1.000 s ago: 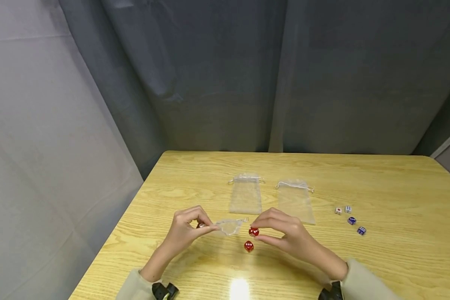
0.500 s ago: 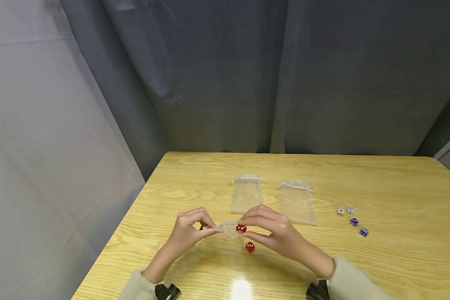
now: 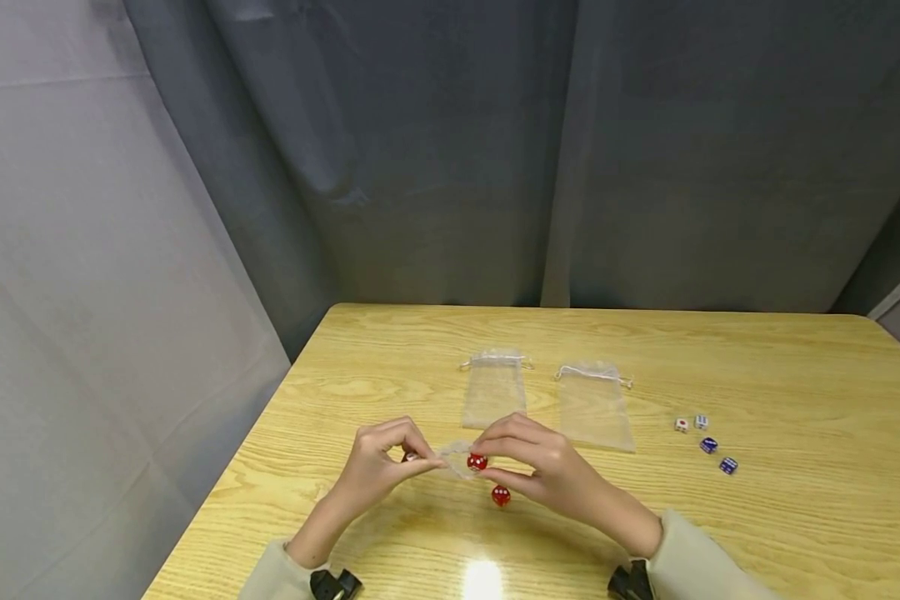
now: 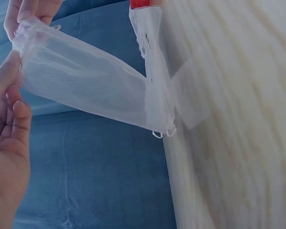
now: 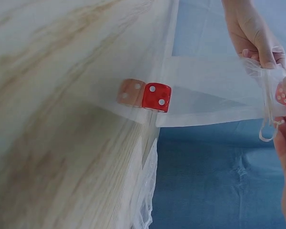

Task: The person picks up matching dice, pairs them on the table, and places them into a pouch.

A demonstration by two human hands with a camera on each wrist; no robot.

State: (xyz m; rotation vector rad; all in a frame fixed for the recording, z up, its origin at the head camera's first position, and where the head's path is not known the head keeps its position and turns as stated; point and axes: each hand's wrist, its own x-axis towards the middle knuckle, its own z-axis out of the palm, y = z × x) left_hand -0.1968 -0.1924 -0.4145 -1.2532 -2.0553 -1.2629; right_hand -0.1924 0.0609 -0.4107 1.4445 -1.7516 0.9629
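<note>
My left hand [image 3: 382, 458] pinches the rim of a sheer white drawstring bag [image 4: 81, 76], which hangs upright with its mouth spread. Between thumb and fingertips, my right hand [image 3: 540, 457] holds a red die [image 3: 477, 462] with white pips right at that mouth. The right wrist view shows the held die [image 5: 281, 94] overlapping the bag's gathered top and cord loop [image 5: 268, 133]. A second red die [image 3: 501, 496] lies on the table just below the right hand's fingers.
Two more sheer drawstring bags, a left one [image 3: 495, 392] and a right one [image 3: 594, 408], lie flat behind the hands. Farther right on the wooden table [image 3: 795, 383] are two white dice [image 3: 682, 425] and two blue dice [image 3: 709, 445]. Grey curtains [image 3: 420, 167] stand behind.
My right hand has moved left with the red die, from beside the bag to its mouth. My left hand keeps its pinch on the rim, nearly in place.
</note>
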